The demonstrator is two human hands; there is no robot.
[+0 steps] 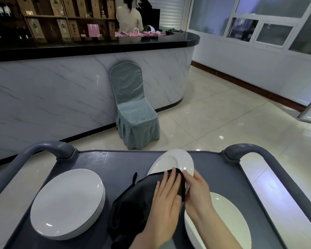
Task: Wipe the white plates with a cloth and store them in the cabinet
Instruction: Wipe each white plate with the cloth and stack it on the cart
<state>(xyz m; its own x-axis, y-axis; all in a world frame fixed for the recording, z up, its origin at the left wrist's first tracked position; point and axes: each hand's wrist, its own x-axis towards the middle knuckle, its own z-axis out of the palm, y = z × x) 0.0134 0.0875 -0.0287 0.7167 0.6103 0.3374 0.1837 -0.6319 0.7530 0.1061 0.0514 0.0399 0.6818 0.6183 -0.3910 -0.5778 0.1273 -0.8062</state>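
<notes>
Right grip (196, 190) pinches the white plate (174, 160) steady so left grip (166, 198), spread flat, presses black cloth (138, 200) on it.

left hand (166, 200) flat on cloth (138, 198), right hand (196, 191) gripping plate (174, 159)

Ahead of me curves a bar counter (70, 97), marbled pale front, black top, a teal-covered chair (133, 112) against it. Wooden shelves (70, 17) stand behind. Glossy cream floor tiles (223, 123) reflect lights; windows (275, 33) line the right wall (258, 69).

Bare left hand (166, 200), right hand (196, 191), bare forearms (217, 230)
</notes>
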